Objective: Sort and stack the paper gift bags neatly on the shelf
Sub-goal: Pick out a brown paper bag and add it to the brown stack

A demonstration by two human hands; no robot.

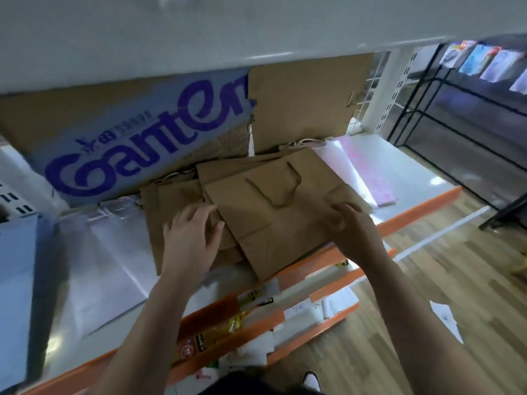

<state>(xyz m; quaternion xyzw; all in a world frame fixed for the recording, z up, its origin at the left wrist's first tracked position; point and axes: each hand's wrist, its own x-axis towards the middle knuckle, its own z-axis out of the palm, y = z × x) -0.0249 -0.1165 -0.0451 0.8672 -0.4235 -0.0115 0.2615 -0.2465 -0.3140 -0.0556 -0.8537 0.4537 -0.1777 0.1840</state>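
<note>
Kraft bags (273, 212) piled on shelf (422, 206), hands (191, 235) atop.

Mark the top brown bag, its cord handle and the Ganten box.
top brown bag (288, 238): head view, middle of its face.
cord handle (299, 179): head view, right bend of cord.
Ganten box (148, 145): head view, on the lettering.

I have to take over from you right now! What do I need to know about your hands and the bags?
Left hand: open, resting flat on the lower brown bags.
Right hand: fingers bent at the right edge of the top brown bag; grip unclear.
Bags: brown ones lie in a crooked pile on the shelf, the top one skewed with a corner past the front edge. White bags lie beside them.
Done: brown bags gathered.
Left: square up the pile, tidy the white bags.
</note>
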